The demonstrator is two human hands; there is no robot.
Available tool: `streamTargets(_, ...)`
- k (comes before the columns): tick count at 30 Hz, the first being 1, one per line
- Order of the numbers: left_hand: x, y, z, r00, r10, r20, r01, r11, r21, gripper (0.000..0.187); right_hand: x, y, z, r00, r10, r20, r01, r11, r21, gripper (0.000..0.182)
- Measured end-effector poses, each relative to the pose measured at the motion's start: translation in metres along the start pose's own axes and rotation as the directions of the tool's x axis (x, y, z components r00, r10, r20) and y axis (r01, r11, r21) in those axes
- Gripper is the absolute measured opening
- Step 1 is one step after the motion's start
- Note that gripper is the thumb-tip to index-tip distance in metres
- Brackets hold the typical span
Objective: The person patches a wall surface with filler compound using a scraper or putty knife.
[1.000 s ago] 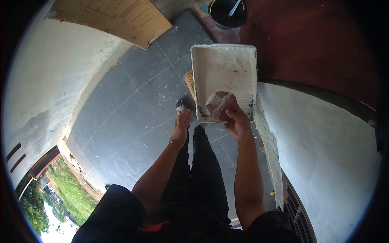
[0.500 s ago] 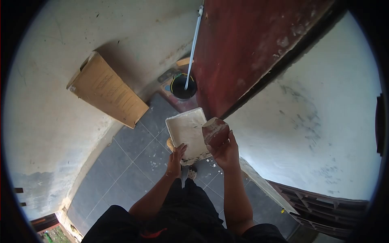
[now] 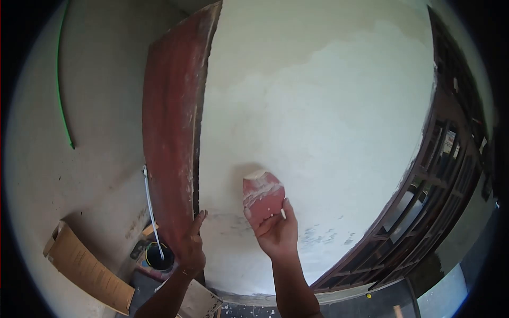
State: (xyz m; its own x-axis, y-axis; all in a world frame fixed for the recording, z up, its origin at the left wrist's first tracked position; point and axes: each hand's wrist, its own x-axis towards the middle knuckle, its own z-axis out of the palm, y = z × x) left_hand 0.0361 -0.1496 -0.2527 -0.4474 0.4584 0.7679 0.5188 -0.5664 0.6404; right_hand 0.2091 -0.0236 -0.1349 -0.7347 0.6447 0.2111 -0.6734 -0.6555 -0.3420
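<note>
My right hand (image 3: 278, 233) grips a red flat spreader (image 3: 265, 199) streaked with whitish paste, its pale top edge close to the white wall (image 3: 318, 132). Fingers wrap the spreader's lower part, and the thumb lies along its right side. My left hand (image 3: 192, 252) is raised with fingers stretched upward, overlapping the lower edge of a dark red wooden panel (image 3: 172, 122). Nothing shows in it. Below, partly hidden behind my left forearm, is a pale paste-smeared tray (image 3: 199, 303).
A black bucket (image 3: 159, 259) with a pale stick (image 3: 150, 212) stands left of the panel. A cardboard box (image 3: 90, 270) leans at the lower left. Dark wooden window frames (image 3: 408, 206) line the right. White specks dot the dark tiled floor (image 3: 246, 311).
The view has tilted up from the floor to the wall. My left hand has left the tray and come up beside the red panel; my right hand has brought the spreader to the wall.
</note>
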Motion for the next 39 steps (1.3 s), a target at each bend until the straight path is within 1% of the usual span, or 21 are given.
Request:
streamTargets(2,0.072,0.047,0.026,0.968,0.213,0.131,-0.225,0.971,0.087,0.087,0.013,-0.052,0.049,0.975,-0.207,0.076,0.21,0.977,-0.032,0.049)
streamTargets(3,0.103,0.059,0.044,0.939,0.309,0.151,-0.323,0.943,0.08,0.084,0.017,-0.079,0.071,0.946,-0.29,0.145,0.299,0.953,-0.041,0.048)
streamTargets(5,0.163,0.084,0.08,0.863,0.46,0.209,-0.49,0.863,0.127,0.08,0.03,-0.13,0.113,0.832,-0.488,0.265,0.528,0.842,-0.106,0.047)
streamTargets(6,0.193,0.099,0.096,0.822,0.512,0.25,-0.559,0.81,0.179,0.079,0.039,-0.155,0.132,0.749,-0.58,0.319,0.645,0.749,-0.151,0.043)
streamTargets(7,0.223,0.114,0.113,0.765,0.575,0.291,-0.643,0.714,0.278,0.078,0.041,-0.173,0.156,0.637,-0.678,0.367,0.769,0.593,-0.238,0.044)
streamTargets(10,0.299,0.158,0.164,0.612,0.664,0.429,-0.772,0.386,0.505,0.075,0.077,-0.248,0.197,0.415,-0.709,0.57,0.903,0.243,-0.354,0.068)
streamTargets(11,0.321,0.169,0.181,0.56,0.705,0.435,-0.79,0.297,0.536,0.075,0.088,-0.272,0.21,0.359,-0.691,0.628,0.909,0.107,-0.402,0.066)
streamTargets(12,0.341,0.178,0.197,0.508,0.739,0.442,-0.797,0.208,0.567,0.075,0.093,-0.291,0.224,0.348,-0.684,0.641,0.915,0.1,-0.39,0.066)
streamTargets(13,0.359,0.188,0.212,0.502,0.747,0.436,-0.796,0.202,0.571,0.075,0.097,-0.308,0.235,0.263,-0.609,0.749,0.886,-0.155,-0.437,0.063)
streamTargets(14,0.375,0.198,0.226,0.45,0.786,0.425,-0.8,0.142,0.583,0.075,0.102,-0.321,0.245,0.199,-0.504,0.841,0.805,-0.405,-0.433,0.059)
streamTargets(15,0.385,0.202,0.235,0.395,0.819,0.415,-0.798,0.083,0.596,0.075,0.108,-0.333,0.254,0.193,-0.498,0.845,0.808,-0.408,-0.425,0.059)
streamTargets(17,0.395,0.2,0.245,0.416,0.823,0.388,-0.777,0.1,0.622,0.075,0.118,-0.35,0.268,0.053,-0.261,0.964,0.664,-0.712,-0.229,0.053)
streamTargets(18,0.399,0.199,0.249,0.437,0.822,0.365,-0.757,0.116,0.643,0.075,0.122,-0.358,0.275,0.046,-0.259,0.965,0.665,-0.713,-0.223,0.053)
streamTargets(20,0.398,0.197,0.243,0.431,0.822,0.373,-0.76,0.108,0.641,0.075,0.128,-0.366,0.278,-0.044,-0.048,0.998,0.419,-0.908,-0.025,0.053)
streamTargets(22,0.399,0.197,0.24,0.422,0.828,0.37,-0.761,0.101,0.641,0.075,0.134,-0.372,0.278,-0.067,-0.008,0.998,0.375,-0.927,0.018,0.054)
streamTargets(24,0.4,0.197,0.241,0.425,0.823,0.376,-0.762,0.101,0.64,0.075,0.137,-0.374,0.276,-0.085,0.084,0.993,0.27,-0.957,0.104,0.053)
streamTargets(25,0.401,0.196,0.242,0.427,0.822,0.377,-0.759,0.1,0.643,0.075,0.14,-0.374,0.275,-0.086,0.084,0.993,0.274,-0.956,0.104,0.053)
streamTargets(27,0.4,0.195,0.242,0.436,0.817,0.377,-0.75,0.098,0.655,0.074,0.144,-0.375,0.274,-0.095,0.126,0.988,0.153,-0.978,0.139,0.051)
streamTargets(28,0.4,0.194,0.243,0.441,0.816,0.375,-0.746,0.101,0.658,0.074,0.145,-0.376,0.273,-0.093,0.128,0.987,0.158,-0.977,0.141,0.051)
streamTargets(30,0.401,0.195,0.243,0.399,0.827,0.396,-0.766,0.062,0.64,0.072,0.145,-0.377,0.272,-0.044,0.129,0.991,0.139,-0.981,0.134,0.049)
streamTargets(39,0.399,0.197,0.242,0.413,0.808,0.419,-0.773,0.069,0.63,0.07,0.136,-0.379,0.256,-0.015,0.128,0.992,0.119,-0.985,0.129,0.048)
